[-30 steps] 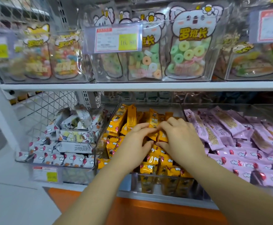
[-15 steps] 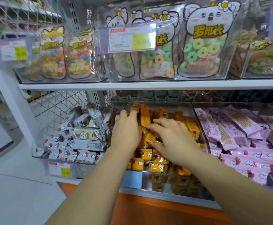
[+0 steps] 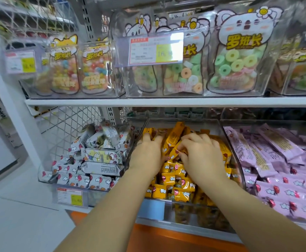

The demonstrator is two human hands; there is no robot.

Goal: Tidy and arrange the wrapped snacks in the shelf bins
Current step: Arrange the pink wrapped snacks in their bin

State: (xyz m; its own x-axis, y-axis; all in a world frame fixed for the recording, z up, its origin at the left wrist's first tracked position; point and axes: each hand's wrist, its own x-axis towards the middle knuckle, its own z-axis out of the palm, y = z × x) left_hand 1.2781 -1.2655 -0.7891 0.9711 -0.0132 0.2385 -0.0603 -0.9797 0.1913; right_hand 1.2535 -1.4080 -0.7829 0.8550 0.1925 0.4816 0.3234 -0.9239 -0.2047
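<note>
Yellow wrapped snacks (image 3: pixel 174 190) fill the clear middle bin (image 3: pixel 183 120) on the lower shelf. Both hands are inside that bin. My left hand (image 3: pixel 146 151) lies on the yellow packs at the bin's left side, fingers stretched toward the back. My right hand (image 3: pixel 201 153) sits over the middle of the pile, its fingers curled around a yellow pack (image 3: pixel 175 151). Several packs at the back stand upright. What lies under the palms is hidden.
White wrapped snacks (image 3: pixel 97 160) fill the left bin and pink ones (image 3: pixel 276 160) the right bin. The shelf above (image 3: pixel 166 101) holds clear bins of candy bags (image 3: pixel 236 66) with price tags. A wire mesh panel (image 3: pixel 66 124) backs the left side. An orange base runs below.
Both hands have moved from the front middle of the yellow pile toward the back. The left hand went to the bin's left side. The camera has shifted closer and slightly left.
</note>
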